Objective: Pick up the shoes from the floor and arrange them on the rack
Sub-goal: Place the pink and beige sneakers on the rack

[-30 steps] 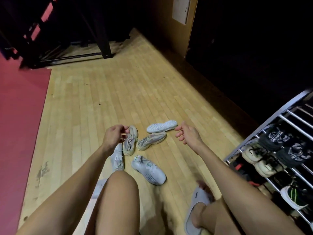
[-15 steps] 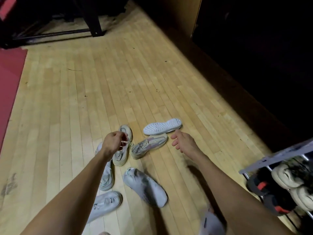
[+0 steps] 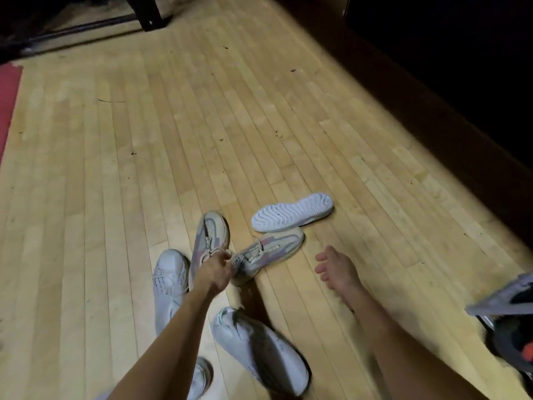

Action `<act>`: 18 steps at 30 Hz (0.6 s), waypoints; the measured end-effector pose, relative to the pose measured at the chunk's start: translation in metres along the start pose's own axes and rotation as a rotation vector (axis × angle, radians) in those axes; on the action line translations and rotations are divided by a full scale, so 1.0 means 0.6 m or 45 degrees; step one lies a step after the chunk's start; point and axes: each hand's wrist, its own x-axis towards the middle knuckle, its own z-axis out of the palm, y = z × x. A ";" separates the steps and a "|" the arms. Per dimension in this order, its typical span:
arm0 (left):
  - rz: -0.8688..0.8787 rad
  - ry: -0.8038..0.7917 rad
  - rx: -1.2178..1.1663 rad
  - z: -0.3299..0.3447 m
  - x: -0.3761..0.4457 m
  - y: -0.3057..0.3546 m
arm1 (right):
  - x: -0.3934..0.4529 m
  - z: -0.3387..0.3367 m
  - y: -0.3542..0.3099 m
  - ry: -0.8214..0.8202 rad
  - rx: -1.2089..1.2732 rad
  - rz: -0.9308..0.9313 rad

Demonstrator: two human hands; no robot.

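Shoes [image 3: 210, 239]: lying paired, heels meeting under left hand [image 3: 215, 271]
Left grip: pinching grey pair's collars
Right hand [image 3: 336, 268]: hovering, fingers apart, empty
Tip: hooking both heels before lifting

A home entryway or hallway, dimly lit: pale wood-strip floor [image 3: 259, 111] with several sneakers [image 3: 212, 238] scattered on it, the corner of a metal shoe rack [image 3: 501, 298] holding footwear at the right edge, a red mat [image 3: 7, 111] along the left, and a dark baseboard [image 3: 432, 116] bordering the floor
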 end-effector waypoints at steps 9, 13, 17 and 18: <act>0.108 -0.158 0.463 0.055 0.053 0.021 | 0.010 0.039 -0.005 -0.115 -0.085 -0.079; 0.081 -0.251 0.613 0.073 0.065 0.017 | 0.022 0.016 0.014 -0.099 -0.140 -0.086; 0.045 -0.215 0.652 0.075 0.064 0.008 | 0.028 -0.002 0.022 -0.040 -0.015 -0.019; 0.064 -0.190 0.626 0.069 0.061 0.012 | 0.027 -0.004 0.019 -0.034 0.012 -0.004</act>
